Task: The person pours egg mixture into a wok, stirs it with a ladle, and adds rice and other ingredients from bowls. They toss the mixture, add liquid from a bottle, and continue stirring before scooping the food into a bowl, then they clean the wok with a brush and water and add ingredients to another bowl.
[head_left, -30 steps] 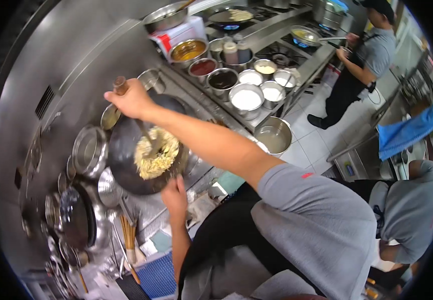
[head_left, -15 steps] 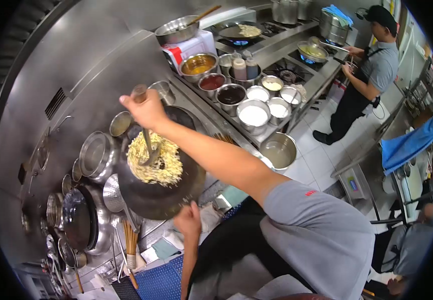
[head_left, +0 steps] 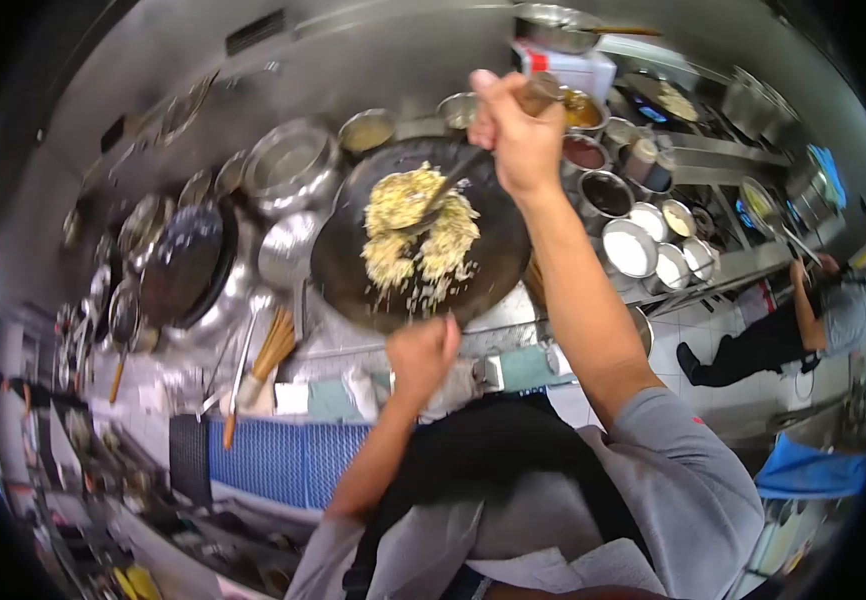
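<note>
Fried rice (head_left: 401, 205) with yellow egg bits lies in a dark wok (head_left: 353, 285), some grains scattered down its near side. My right hand (head_left: 523, 145) is closed around the wooden-ended handle of a metal ladle (head_left: 453, 182), above the wok's far right side. The ladle's bowl rests in the rice. My left hand (head_left: 421, 358) is a fist at the wok's near rim, gripping it with the thumb up; the exact grip is partly hidden. Below that hand, folded cloths (head_left: 361, 392) lie along the counter edge.
Left of the wok are a perforated strainer (head_left: 288, 250), metal bowls (head_left: 291, 165) and a bamboo brush (head_left: 275, 345). Tubs of sauces and white seasonings (head_left: 629, 248) stand to the right. Farther right, a co-worker (head_left: 843, 310) holds a pan over another burner.
My view has swung left, so everything appears farther right and more level. The rice has spread toward the wok's near side, and loose grains have spilled down it. Both hands keep their grips.
</note>
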`<state>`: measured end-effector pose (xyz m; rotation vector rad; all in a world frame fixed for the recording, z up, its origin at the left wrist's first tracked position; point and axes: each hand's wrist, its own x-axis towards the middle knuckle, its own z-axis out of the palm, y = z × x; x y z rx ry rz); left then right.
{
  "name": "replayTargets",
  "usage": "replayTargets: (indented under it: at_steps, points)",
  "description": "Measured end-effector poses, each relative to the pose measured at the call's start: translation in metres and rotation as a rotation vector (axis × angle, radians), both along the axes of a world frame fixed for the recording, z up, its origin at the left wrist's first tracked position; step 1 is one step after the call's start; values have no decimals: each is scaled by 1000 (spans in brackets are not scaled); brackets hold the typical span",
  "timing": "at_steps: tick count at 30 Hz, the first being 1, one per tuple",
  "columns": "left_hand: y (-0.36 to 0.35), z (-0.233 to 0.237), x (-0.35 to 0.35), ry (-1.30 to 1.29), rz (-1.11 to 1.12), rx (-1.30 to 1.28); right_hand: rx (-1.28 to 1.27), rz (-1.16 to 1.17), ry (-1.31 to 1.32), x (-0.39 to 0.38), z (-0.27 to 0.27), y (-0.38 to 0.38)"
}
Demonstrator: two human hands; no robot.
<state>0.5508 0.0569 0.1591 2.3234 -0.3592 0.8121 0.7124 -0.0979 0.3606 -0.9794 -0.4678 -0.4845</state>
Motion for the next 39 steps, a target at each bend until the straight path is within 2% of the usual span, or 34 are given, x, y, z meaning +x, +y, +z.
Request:
replayTargets:
  at_steps: [2,4,5,8,10,11,12,13,14,15,16,18,20,22,23,24,25,26,27,28,29,30,31,33,34,36,38,39]
  points:
    - [5,11,54,-5,51,-114,-99,-34,65,-2,-25,16]
    - [-5,-26,69,86,86,-89,-186,-57,129,41,-63,32]
    - [-10,-46,56,123,76,-97,-257,-96,127,58,-63,32]
    - [-12,-63,-11,265,83,-1,-182,-75,-66,56,-20,12]
    - [-12,-42,-32,169,25,-85,-124,-20,-118,28,3,1]
    - [-10,-23,-18,78,16,-105,-95,49,-118,14,3,-3]
    - [-5,-8,6,-37,7,-117,-50,94,-134,10,-9,-4]
    - [1,-9,37,-69,10,-128,-103,1,-83,8,-22,3]
    - [2,-4,56,82,29,-193,-155,-100,-35,10,-39,11]
    - [0,-19,64,115,61,-137,-186,-78,134,26,-58,19]
    - [-3,-38,69,153,88,-78,-92,-24,104,56,-80,19]
    - [-9,-66,44,29,55,-68,128,-202,185,84,-75,3]
    - [-10,-47,9,-11,-31,-101,122,-266,109,98,-71,-47]
    - [-1,-53,28,12,21,9,189,111,94,73,-76,-101]
    - [-1,-57,44,63,37,1,38,145,186,56,-80,-130]
    - [6,-58,65,87,63,-12,-83,-12,282,21,-81,-135]
    - [10,-66,86,128,56,-93,-286,-46,453,-2,-97,-159]
    - [12,-77,101,151,46,-158,-463,110,497,-22,-107,-180]
    - [13,-85,109,220,47,-179,-676,93,370,-39,-139,-196]
    - [14,-95,120,291,52,-195,-933,125,526,-54,-148,-194]
    - [15,-117,134,326,4,-102,-1002,198,645,-64,-169,-183]
    - [16,-116,131,445,-3,-171,-1205,291,704,-65,-184,-164]
    - [24,-123,128,261,-90,-206,-1208,243,645,-63,-209,-143]
    - [22,-119,126,282,-29,-183,-1043,245,530,-61,-247,-122]
    - [20,-117,128,285,-3,-97,-878,277,488,-62,-258,-123]
    - [14,-98,118,133,32,-72,-925,107,317,-71,-276,-139]
    - [15,-95,120,186,15,-96,-1039,149,431,-67,-279,-147]
    - [12,-97,117,224,4,-115,-1082,163,495,-74,-263,-146]
